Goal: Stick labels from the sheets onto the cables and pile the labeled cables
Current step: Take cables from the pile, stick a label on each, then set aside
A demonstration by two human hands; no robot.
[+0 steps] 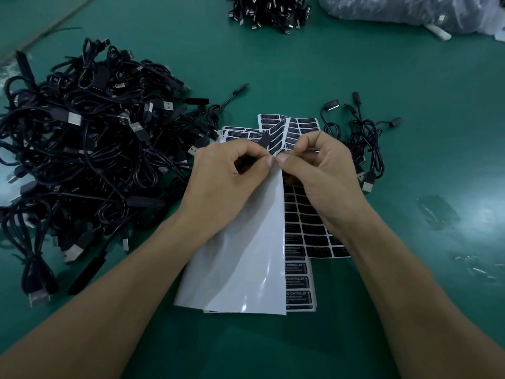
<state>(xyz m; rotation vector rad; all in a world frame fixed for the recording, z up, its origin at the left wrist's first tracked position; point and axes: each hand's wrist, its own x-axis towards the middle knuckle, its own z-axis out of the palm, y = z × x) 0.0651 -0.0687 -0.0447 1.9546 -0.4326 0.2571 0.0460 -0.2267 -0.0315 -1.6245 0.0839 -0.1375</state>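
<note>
fingers (pixel 269 160) of both hands pinch the label sheet's (pixel 246 255) top edge.

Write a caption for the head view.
Left hand and right hand pinch a label sheet beside piled cables on a green table.

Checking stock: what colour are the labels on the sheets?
The labels are black with white print, clearest in head view.

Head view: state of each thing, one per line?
Left hand: fingers pinching Held sheet's top edge.
Right hand: fingers pinching the same edge.
Held sheet: bent up, blank back showing.
Label sheets: lying flat, fanned.
Left cable pile: tangled heap.
Right cables: few, loose.
</note>
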